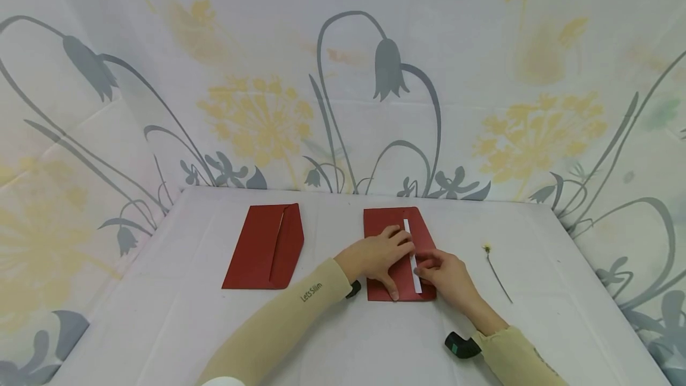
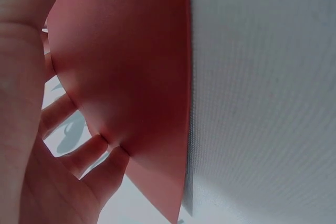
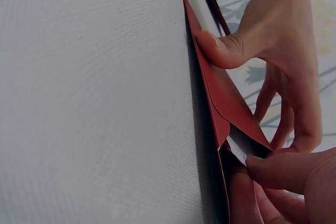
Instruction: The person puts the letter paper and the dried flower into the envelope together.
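Observation:
A red envelope [image 1: 379, 225] lies on the white table with a white card [image 1: 416, 282] showing as a narrow strip along its mouth. My left hand [image 1: 377, 255] rests across the envelope, thumb near its lower edge and fingers reaching to the mouth. Its fingertips dent the red paper in the left wrist view. At the card's right edge, my right hand [image 1: 450, 282] pinches it between thumb and fingers. The right wrist view shows the thumb against the card [image 3: 235, 149] at the gaping mouth, while the other fingers are partly hidden.
A second red envelope [image 1: 252, 255] lies to the left, its flap side to the right. On the right is a thin-stemmed flower [image 1: 498, 277] with a small yellow head. A black wrist device [image 1: 462, 345] sits by the right sleeve. Behind the table hangs a flower-printed cloth [image 1: 257, 118].

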A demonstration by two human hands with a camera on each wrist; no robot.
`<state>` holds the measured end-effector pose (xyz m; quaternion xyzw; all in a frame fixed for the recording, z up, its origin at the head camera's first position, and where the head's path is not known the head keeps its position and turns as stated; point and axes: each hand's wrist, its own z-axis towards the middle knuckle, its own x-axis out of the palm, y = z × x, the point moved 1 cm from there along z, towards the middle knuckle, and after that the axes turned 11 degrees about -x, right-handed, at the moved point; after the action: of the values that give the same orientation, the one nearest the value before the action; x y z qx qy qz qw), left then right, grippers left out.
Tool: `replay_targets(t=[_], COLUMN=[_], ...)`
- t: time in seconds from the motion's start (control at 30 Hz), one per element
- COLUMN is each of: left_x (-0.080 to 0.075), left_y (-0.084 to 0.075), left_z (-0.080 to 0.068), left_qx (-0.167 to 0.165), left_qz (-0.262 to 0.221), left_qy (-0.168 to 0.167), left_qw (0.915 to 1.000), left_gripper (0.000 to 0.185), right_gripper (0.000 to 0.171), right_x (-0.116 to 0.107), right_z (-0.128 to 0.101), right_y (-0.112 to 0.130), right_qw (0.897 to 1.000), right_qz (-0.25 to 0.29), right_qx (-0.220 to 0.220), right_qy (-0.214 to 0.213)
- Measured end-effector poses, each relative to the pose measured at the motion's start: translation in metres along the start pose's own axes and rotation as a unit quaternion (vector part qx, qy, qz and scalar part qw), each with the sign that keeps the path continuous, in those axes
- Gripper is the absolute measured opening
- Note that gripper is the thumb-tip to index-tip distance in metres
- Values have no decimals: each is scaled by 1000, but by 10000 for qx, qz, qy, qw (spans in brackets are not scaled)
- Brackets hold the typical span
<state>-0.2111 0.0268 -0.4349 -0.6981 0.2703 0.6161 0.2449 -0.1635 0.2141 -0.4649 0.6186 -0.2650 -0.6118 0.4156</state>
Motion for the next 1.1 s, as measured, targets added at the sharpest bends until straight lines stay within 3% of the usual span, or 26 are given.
replay_targets(t=[0.4, 0.63, 1.1], left_x=[1, 2, 2], left_y=[0, 0, 0], left_z=[1, 1, 0], left_qx=[74, 82, 130], left_qz=[77, 12, 81], left_qy=[-34, -42, -119], left_qw=[9999, 10000, 9998], left_gripper=[103, 100, 102], right_gripper=[31, 31, 36], right_x=[0, -1, 4], right_z=[-4, -11, -10], right_y=[0, 1, -2], right_qw=[10000, 9985, 9994], right_qz=[-53, -355, 79], right_qx=[-11, -406, -331], right_qy=[-36, -14, -34])
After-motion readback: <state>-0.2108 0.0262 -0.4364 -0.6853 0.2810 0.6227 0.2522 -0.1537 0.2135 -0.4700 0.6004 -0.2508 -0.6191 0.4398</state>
